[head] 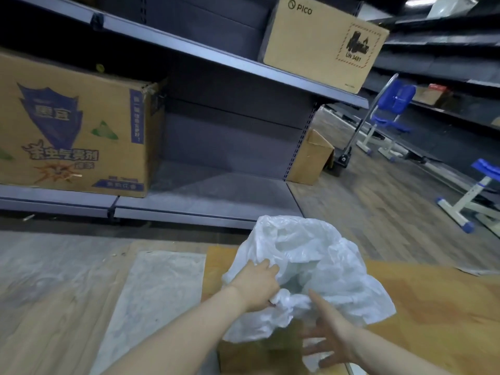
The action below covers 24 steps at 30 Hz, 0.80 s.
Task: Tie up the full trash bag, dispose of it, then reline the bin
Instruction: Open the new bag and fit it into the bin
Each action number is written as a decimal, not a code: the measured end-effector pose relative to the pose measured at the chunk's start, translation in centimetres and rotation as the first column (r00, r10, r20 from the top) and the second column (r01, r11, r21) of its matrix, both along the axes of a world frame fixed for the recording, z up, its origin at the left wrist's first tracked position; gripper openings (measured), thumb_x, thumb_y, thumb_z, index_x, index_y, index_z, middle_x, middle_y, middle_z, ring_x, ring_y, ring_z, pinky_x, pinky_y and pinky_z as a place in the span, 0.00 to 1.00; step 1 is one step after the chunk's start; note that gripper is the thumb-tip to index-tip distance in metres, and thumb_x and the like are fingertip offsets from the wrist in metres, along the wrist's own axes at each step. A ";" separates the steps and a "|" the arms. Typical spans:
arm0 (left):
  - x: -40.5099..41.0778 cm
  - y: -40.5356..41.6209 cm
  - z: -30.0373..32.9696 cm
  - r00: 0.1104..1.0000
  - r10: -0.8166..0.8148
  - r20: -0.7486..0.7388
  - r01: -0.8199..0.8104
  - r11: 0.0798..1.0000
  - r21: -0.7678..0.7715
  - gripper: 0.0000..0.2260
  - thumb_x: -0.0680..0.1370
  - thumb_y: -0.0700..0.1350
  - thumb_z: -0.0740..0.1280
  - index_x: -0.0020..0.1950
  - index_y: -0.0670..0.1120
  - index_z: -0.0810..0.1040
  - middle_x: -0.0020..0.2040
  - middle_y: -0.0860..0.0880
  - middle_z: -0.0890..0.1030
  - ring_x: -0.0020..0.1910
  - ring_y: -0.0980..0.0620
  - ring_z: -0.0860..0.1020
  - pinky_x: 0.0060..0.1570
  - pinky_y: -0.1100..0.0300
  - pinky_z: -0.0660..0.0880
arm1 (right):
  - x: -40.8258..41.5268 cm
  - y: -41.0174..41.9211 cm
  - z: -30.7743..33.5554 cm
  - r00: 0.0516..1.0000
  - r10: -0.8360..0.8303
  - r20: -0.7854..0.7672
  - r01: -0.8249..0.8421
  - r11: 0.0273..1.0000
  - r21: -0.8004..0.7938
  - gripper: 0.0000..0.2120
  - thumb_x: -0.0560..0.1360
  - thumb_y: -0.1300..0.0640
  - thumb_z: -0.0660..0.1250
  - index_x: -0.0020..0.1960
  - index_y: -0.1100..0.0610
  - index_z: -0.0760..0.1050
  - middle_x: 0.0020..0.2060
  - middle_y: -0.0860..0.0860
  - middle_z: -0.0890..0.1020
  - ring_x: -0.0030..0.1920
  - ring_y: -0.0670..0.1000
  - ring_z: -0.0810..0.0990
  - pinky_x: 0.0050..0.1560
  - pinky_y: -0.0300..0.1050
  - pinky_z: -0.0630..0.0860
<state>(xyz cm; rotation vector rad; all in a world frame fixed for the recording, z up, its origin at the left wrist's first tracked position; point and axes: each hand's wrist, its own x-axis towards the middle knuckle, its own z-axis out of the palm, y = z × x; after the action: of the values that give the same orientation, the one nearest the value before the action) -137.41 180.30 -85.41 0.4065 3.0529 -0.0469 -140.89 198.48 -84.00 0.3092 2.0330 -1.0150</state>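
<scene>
A white, crumpled plastic trash bag (305, 263) billows up low in the middle of the view, over a brown cardboard box (251, 358) whose front face shows under it. My left hand (257, 285) grips a fold at the bag's left edge. Below the bag, my right hand (327, 336) has its fingers spread, blurred, with the thumb up against the plastic and nothing held.
A flat clear plastic sheet (159, 293) lies on the wood floor to the left. Grey shelving (216, 190) runs behind, holding a large printed carton (73, 131) and a PICO box (322, 41). Blue chairs (389, 115) stand at right, a small carton (311, 158) by the shelf end.
</scene>
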 end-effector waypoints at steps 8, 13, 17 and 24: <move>-1.8 -1.5 0.3 0.992 -0.121 -0.038 0.111 0.975 -0.193 0.09 0.77 0.34 0.59 0.51 0.37 0.78 0.58 0.41 0.73 0.58 0.40 0.69 0.42 0.52 0.67 | -2.7 1.1 2.6 -0.295 0.827 -0.479 -0.341 0.377 0.861 0.29 0.68 0.30 0.60 0.58 0.50 0.76 0.48 0.46 0.78 0.51 0.49 0.78 0.52 0.43 0.76; -1.2 -3.7 0.1 0.994 -0.102 -0.048 0.081 0.941 -0.327 0.10 0.77 0.36 0.58 0.52 0.41 0.77 0.57 0.43 0.73 0.61 0.41 0.68 0.62 0.46 0.64 | -5.3 3.3 0.0 -0.093 0.966 -0.241 -0.424 0.181 0.888 0.17 0.78 0.48 0.57 0.65 0.52 0.65 0.49 0.54 0.82 0.51 0.57 0.79 0.42 0.45 0.64; -0.2 -3.7 0.3 0.988 -0.114 -0.107 0.083 0.964 -0.254 0.20 0.74 0.44 0.62 0.66 0.43 0.69 0.65 0.43 0.67 0.71 0.42 0.60 0.73 0.40 0.48 | -4.6 2.0 -1.3 -0.094 0.933 -0.347 -0.400 0.284 0.871 0.12 0.80 0.49 0.55 0.60 0.53 0.67 0.47 0.57 0.82 0.47 0.59 0.79 0.39 0.45 0.62; -0.2 -2.4 -0.1 0.998 -0.066 -0.013 0.062 0.981 -0.182 0.13 0.79 0.48 0.61 0.62 0.44 0.72 0.55 0.42 0.78 0.56 0.41 0.75 0.59 0.49 0.66 | -1.3 -1.2 -2.4 -0.038 0.887 -0.460 -0.430 0.401 0.809 0.11 0.79 0.53 0.56 0.60 0.55 0.66 0.48 0.56 0.81 0.47 0.60 0.79 0.40 0.48 0.69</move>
<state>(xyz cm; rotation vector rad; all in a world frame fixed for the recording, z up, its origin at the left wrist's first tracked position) -137.62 177.90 -85.51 0.4930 3.0178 -0.3309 -142.21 197.26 -86.43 -1.3647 2.7642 0.1717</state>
